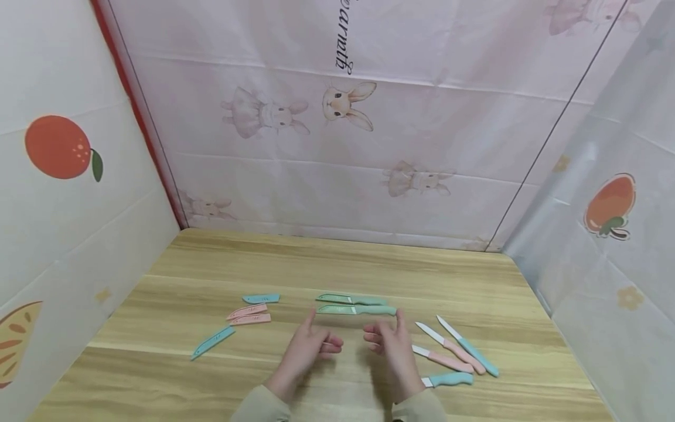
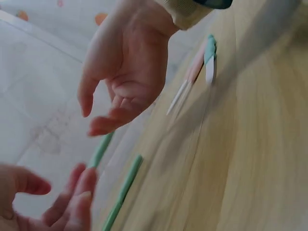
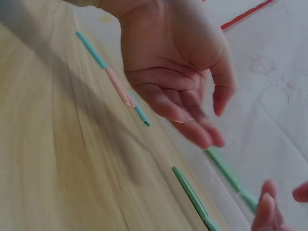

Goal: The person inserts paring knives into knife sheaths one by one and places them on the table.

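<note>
Two green knives lie roughly parallel in the head view, each with a green sheath over its blade. The farther knife (image 1: 369,301) has the nearer knife (image 1: 369,309) just in front of it. At the sheath end of the nearer one is a fingertip of my left hand (image 1: 303,349); a fingertip of my right hand (image 1: 392,346) sits right at its handle end. Both palms face inward, the thumbs apart from the fingers. In the left wrist view a green knife (image 2: 102,150) runs between the two hands' fingertips, its ends hidden behind them.
Left on the wood table (image 1: 211,264) are loose sheaths: blue (image 1: 262,298), pink (image 1: 249,310), another pink sheath (image 1: 252,319) and another blue one (image 1: 213,341). Several unsheathed knives lie right, including a pink-handled knife (image 1: 466,355) and a blue-handled knife (image 1: 453,379) near my right wrist.
</note>
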The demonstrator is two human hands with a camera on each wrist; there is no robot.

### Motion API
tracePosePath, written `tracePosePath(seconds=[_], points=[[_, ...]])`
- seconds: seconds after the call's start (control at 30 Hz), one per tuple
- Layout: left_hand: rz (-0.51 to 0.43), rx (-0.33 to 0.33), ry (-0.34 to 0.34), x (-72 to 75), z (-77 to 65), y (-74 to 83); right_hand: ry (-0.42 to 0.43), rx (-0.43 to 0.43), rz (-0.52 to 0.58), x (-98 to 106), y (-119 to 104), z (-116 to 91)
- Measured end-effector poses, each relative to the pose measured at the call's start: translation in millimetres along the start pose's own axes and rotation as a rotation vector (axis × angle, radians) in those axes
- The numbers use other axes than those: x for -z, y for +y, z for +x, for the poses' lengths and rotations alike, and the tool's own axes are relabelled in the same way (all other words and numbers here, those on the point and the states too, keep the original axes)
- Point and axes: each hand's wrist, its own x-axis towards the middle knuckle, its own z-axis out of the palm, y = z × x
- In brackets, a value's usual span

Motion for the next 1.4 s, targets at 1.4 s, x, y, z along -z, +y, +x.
tracePosePath(seconds=[1.4], points=[[0.116,0.255,-0.193,32.0,34.1,-14.1,-0.281,-0.171,-0.143,13,19,32]])
